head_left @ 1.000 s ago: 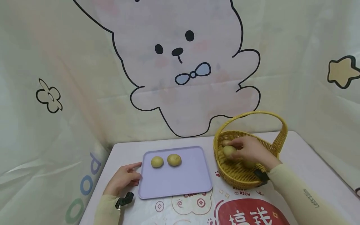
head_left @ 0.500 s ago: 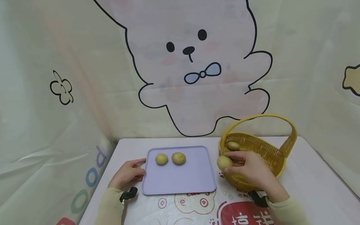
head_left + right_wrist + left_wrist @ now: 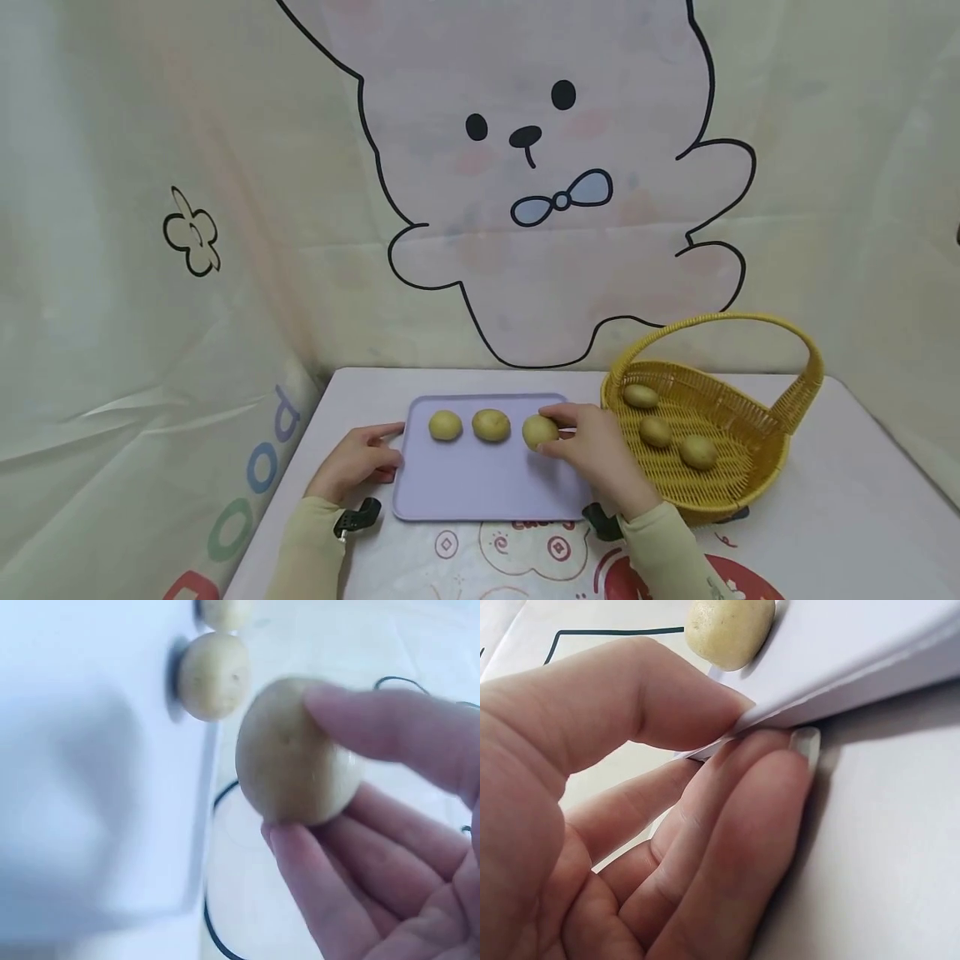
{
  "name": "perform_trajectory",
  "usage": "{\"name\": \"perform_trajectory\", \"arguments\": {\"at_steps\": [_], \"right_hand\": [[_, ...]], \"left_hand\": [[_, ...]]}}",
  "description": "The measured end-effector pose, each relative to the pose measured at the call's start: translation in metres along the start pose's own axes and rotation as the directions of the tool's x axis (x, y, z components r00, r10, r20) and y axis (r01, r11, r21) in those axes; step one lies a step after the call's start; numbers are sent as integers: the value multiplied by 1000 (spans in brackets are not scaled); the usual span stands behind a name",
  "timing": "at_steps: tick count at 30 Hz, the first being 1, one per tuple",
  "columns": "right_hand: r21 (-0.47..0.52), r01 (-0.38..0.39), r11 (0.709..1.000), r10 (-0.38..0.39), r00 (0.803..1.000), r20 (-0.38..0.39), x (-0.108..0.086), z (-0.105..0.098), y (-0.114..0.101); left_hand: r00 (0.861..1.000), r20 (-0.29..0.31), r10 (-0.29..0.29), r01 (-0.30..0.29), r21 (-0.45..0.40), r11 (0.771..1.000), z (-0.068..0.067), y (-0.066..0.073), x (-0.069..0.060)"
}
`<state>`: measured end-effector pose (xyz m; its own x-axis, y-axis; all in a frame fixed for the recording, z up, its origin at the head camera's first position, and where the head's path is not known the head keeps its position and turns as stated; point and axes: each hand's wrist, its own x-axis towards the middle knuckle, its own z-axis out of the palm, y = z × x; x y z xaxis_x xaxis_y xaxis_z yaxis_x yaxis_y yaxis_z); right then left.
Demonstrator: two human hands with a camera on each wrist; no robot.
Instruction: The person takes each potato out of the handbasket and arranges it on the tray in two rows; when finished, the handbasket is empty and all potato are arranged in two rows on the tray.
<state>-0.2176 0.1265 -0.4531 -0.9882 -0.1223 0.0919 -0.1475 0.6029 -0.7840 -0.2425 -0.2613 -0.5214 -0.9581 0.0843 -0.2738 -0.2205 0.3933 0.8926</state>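
In my right hand (image 3: pixel 600 450) a potato (image 3: pixel 539 432) is pinched between thumb and fingers, held above the right part of the lilac tray (image 3: pixel 491 493). The right wrist view shows this potato (image 3: pixel 296 754) close up, with the tray surface beyond. Two more potatoes lie on the tray in a row: a rounder one (image 3: pixel 446 426) at left and a longer one (image 3: pixel 491 425) beside it. My left hand (image 3: pixel 356 461) is at the tray's left edge. Up close, the left wrist view has its thumb and fingers (image 3: pixel 739 832) gripping the tray rim.
To the right of the tray stands a yellow wicker basket (image 3: pixel 738 492) with a tall handle. Three potatoes lie in it, among them one at the front (image 3: pixel 698 452). A printed cloth (image 3: pixel 187 375) hangs behind and left of the white table (image 3: pixel 847 500).
My right hand has lifted a potato out of the basket and carried it left over the tray. The left hand has stayed at the tray's edge. The head view has shifted slightly.
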Motion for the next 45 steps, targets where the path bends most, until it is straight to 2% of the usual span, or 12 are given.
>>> {"name": "perform_trajectory", "arguments": {"at_steps": [5, 12, 18, 28, 35, 45], "right_hand": [[-58, -24, 998, 21, 999, -48, 11, 13, 12], [-108, -73, 991, 65, 995, -73, 18, 21, 26], [-100, -89, 991, 82, 993, -80, 25, 26, 29], [-128, -68, 989, 58, 995, -79, 28, 35, 29], [-131, -59, 990, 46, 994, -101, 30, 37, 28], [-139, -68, 988, 57, 995, -81, 34, 41, 26]], "left_hand": [[1000, 12, -5, 5, 0, 1000, 5, 0, 2], [1000, 20, -10, 10, 11, 1000, 8, 0, 1], [1000, 14, 3, -3, 26, 1000, 7, 2, -1], [999, -22, -27, 28, 43, 999, 5, 0, -2], [1000, -13, -18, 18, 36, 999, 4, 3, 1], [999, -18, -37, 38, 28, 999, 0, -1, 3]]}}
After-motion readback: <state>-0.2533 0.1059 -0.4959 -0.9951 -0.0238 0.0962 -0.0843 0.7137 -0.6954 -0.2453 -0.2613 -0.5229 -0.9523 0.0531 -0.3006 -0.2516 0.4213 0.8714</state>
